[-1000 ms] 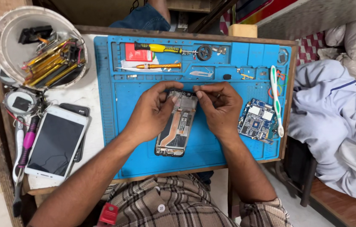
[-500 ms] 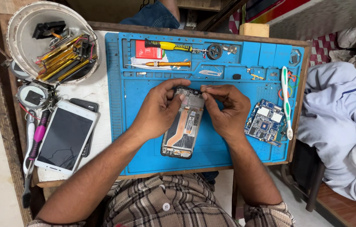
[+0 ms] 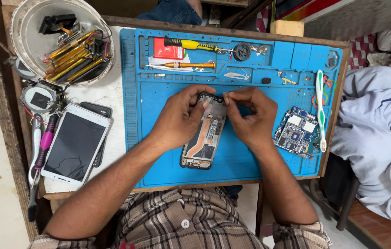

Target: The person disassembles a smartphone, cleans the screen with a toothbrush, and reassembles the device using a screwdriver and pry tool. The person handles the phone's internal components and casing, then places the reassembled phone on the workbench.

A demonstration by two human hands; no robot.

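Now both hands at top end of opened phone [image 3: 203,138] on blue mat [image 3: 260,161]. Left hand [image 3: 179,117] fingers closed, steadying frame; right hand [image 3: 250,117] fingers pinched shut on small part at top edge. Best kept light, frame flat.

- A white smartphone [image 3: 74,145] lies face up on the white table top, left of the blue mat [image 3: 172,166]. Its screen is dark, rectangular and switched off.
- A second, dark phone [image 3: 101,121] lies under it; only its edge shows at the upper right side.
- A small red rectangular card or packet [image 3: 167,48] lies in the upper tray of the blue mat, partly under a yellow-handled screwdriver [image 3: 196,45].
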